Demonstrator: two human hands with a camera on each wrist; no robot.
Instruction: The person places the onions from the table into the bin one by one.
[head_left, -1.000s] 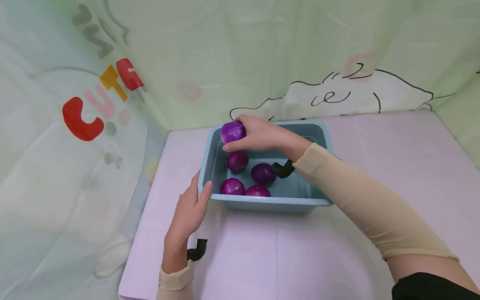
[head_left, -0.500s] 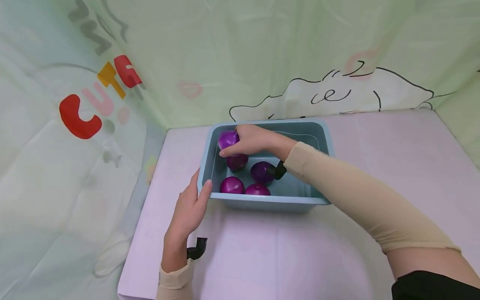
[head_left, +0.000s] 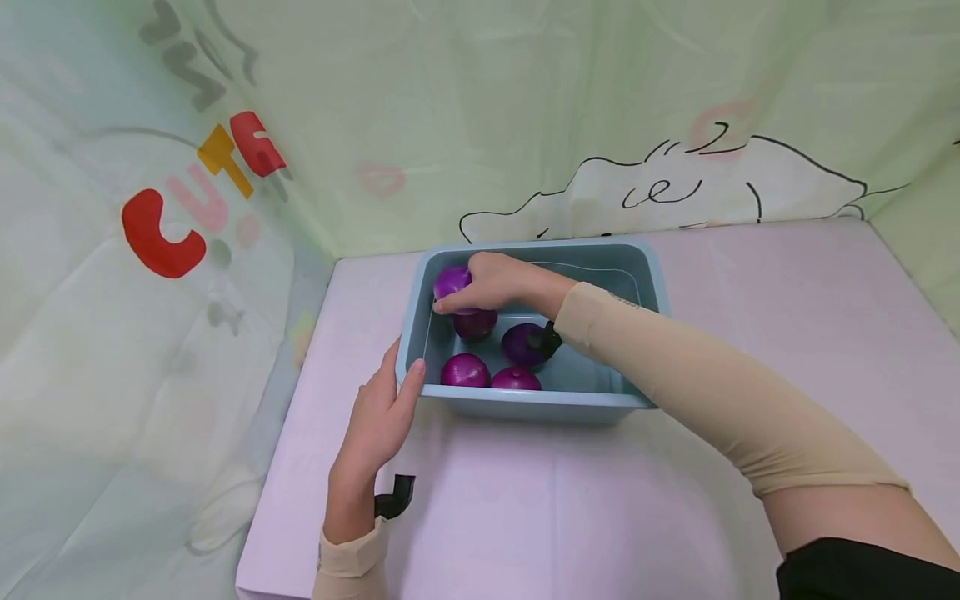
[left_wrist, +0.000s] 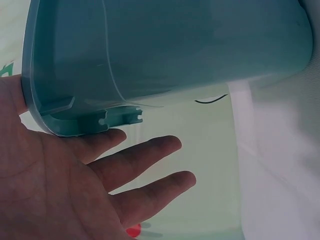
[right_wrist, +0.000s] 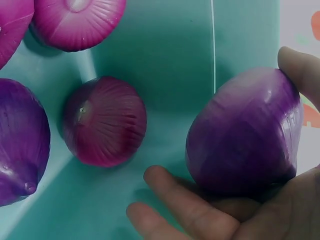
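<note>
A blue plastic tub (head_left: pixel 540 401) stands on the table with several purple onions inside. In its back left part my right hand (head_left: pixel 495 282) grips a glossy purple onion (head_left: pixel 452 282), thumb and fingers on opposite sides, as the right wrist view shows. Right beside that hand lies a darker red-purple onion (right_wrist: pixel 106 121). A deep purple, pointed onion (head_left: pixel 523 344) is near the middle, and two magenta onions (head_left: pixel 465 370) sit along the front wall. My left hand (head_left: pixel 381 421) holds the tub's front left corner between thumb and index finger, the other fingers spread beneath the rim (left_wrist: pixel 31 65).
The table (head_left: pixel 510 500) has a pale lilac cover. A green printed curtain (head_left: pixel 390 125) hangs directly behind the tub, and another printed sheet (head_left: pixel 150 375) hangs to the left. A black bracket (head_left: pixel 396 497) sticks out from my left wrist.
My right hand has lowered the glossy onion into the tub and slightly leftward, from over the back left rim. The left hand and the tub stay in place.
</note>
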